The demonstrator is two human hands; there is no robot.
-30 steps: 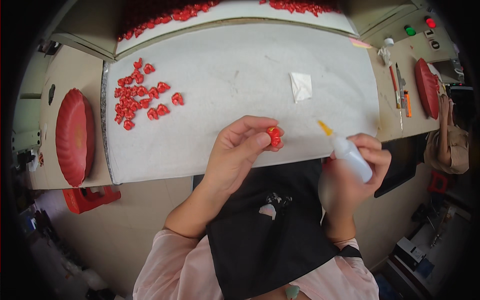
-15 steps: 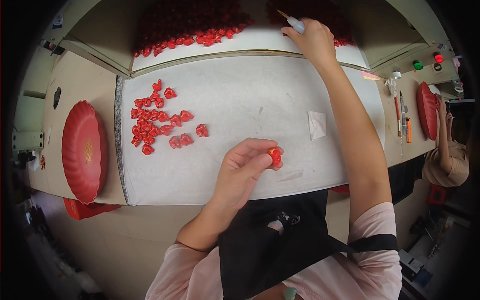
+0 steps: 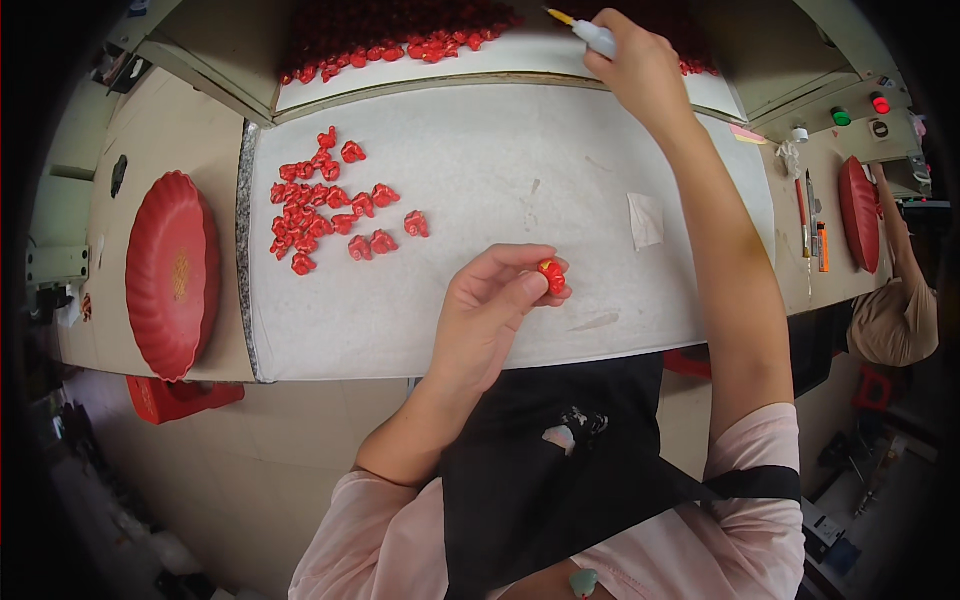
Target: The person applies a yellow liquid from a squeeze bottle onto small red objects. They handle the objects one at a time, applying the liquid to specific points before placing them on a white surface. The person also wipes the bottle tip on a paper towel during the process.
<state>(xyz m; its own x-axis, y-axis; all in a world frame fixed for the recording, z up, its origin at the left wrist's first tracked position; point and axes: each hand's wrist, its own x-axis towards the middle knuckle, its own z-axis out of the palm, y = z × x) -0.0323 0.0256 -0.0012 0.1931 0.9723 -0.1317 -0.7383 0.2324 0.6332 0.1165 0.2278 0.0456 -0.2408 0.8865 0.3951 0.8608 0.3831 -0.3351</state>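
Observation:
Between the fingertips and thumb of my left hand (image 3: 490,305), a small red figurine (image 3: 551,276) with touches of gold is held over the near part of the white sheet. My right hand (image 3: 640,75) reaches to the far side, at the front edge of the cabinet opening. It grips a white-handled brush (image 3: 596,38) with a yellowish tip that points to the far left. Red figurines (image 3: 316,222) of the same sort lie loosely grouped on the left of the sheet, many with gold marks. Some stand apart from the group.
White paper (image 3: 480,150) covers the tabletop. Many red pieces (image 3: 430,45) fill the cabinet beyond. A red scalloped tray (image 3: 172,275) stands at left. A white paper scrap (image 3: 646,220) lies near my right forearm. At right are an orange tube (image 3: 823,247), slim tools and a co-worker's arm (image 3: 903,225).
The whole view has shifted, so the table sits higher in the picture. My right hand stays by the cabinet with the brush, and my left hand keeps its hold on the figurine.

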